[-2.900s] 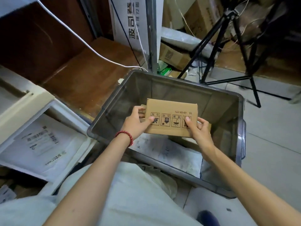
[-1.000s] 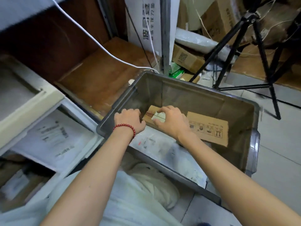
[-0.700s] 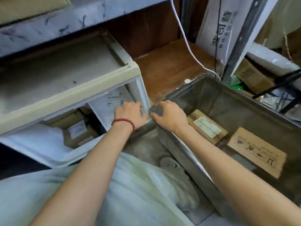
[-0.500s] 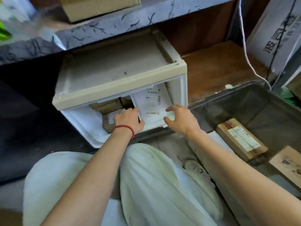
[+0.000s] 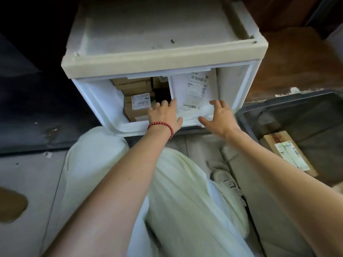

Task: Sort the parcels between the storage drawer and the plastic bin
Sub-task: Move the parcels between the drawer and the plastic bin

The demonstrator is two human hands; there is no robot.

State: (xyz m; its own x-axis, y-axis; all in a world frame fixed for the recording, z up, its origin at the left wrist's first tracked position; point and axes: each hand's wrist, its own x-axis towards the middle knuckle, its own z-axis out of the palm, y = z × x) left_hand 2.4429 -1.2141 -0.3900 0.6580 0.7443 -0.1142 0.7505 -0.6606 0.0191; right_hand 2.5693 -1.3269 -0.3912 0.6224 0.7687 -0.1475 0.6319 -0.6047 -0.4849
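The white storage drawer (image 5: 87,97) stands pulled out under its beige cabinet top (image 5: 163,58). Inside lie a white mailer parcel (image 5: 193,89) with a shipping label and, to its left, stacked cardboard boxes (image 5: 137,106). My left hand (image 5: 164,115), with a red bead bracelet, reaches over the drawer front, its fingers at the mailer's lower left edge. My right hand (image 5: 219,117) hovers spread at the mailer's lower right corner. Neither hand holds anything. The grey plastic bin (image 5: 278,106) sits to the right with a labelled cardboard box (image 5: 285,153) inside.
My knees in pale trousers (image 5: 167,191) and a light shoe (image 5: 228,184) fill the space below the drawer. A brown wooden shelf (image 5: 293,58) lies behind the bin. Dark floor is on the left, with a cardboard corner (image 5: 11,204) at the left edge.
Both hands left the cardboard boxes in the bin and moved left to the drawer. My view swung left with them. The hands now sit at the white mailer's lower corners.
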